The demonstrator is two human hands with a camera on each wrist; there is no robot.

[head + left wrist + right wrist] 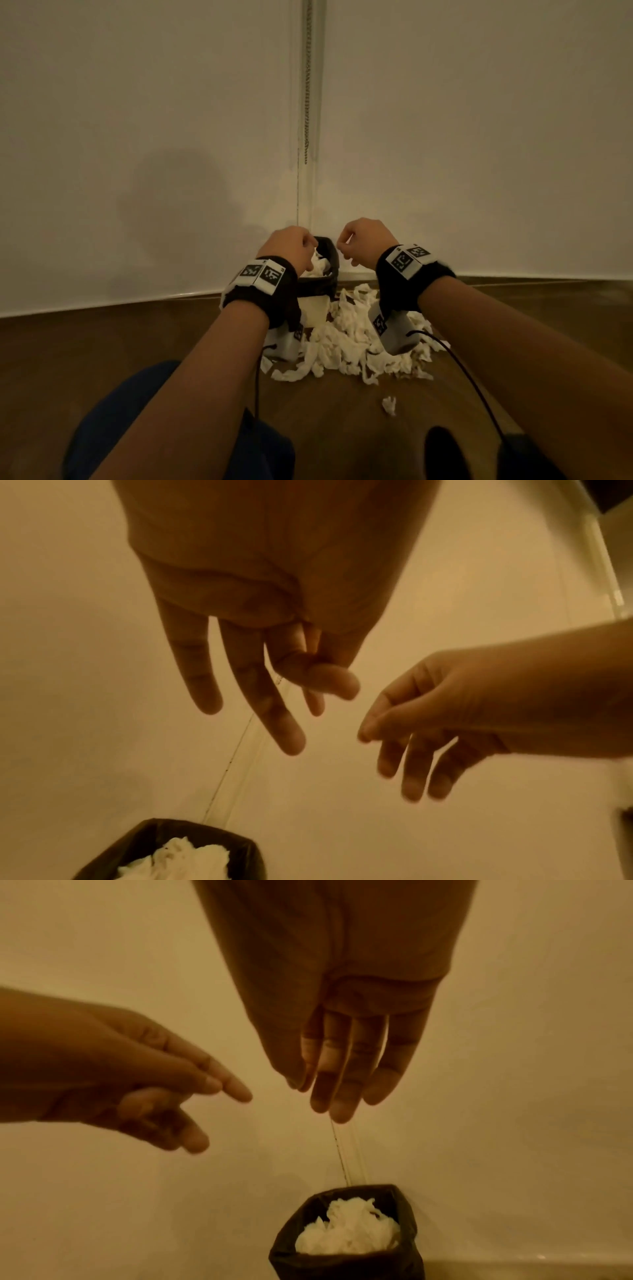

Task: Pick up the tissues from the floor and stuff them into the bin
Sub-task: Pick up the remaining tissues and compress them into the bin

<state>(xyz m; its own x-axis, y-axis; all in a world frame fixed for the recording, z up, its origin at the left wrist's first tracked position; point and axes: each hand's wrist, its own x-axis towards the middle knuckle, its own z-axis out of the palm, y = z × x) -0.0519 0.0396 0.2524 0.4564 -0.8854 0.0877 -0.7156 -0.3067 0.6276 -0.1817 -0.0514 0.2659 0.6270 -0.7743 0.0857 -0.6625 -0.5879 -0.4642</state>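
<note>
1. Tissues (352,339) lay in a loose white heap of torn strips on the brown wooden floor (102,342), just in front of the bin (320,286); one small scrap (389,405) lay apart from the heap, nearer to us.
2. More tissue (346,1229) filled the bin close to its rim, as both wrist views showed.
3. We noted that the bin was small, lined with a dark bag, and stood on the floor in the corner where two pale walls (137,137) met.
4. Our left hand (291,245) hung above the bin's left rim. In the left wrist view its fingers (202,669) pointed down, spread and nearly straight, with the thumb bent inward; the hand held nothing.
5. Our right hand (368,241) hung beside the left, above the right of the bin, apart from it. In the right wrist view its fingers (346,1069) hung straight and close together, pointing down toward the bin; this hand was also loose and empty.
6. We observed no contact between either hand and the tissue or the bin.
7. Each wrist carried a black band (407,277) with square printed markers, and a grey camera block (394,330) with a dark cable hung under the right wrist.
8. A thin metal chain (308,85) hung down the wall corner above the bin.
9. Blue cloth over our knee (144,411) showed at the lower left of the head view.
</note>
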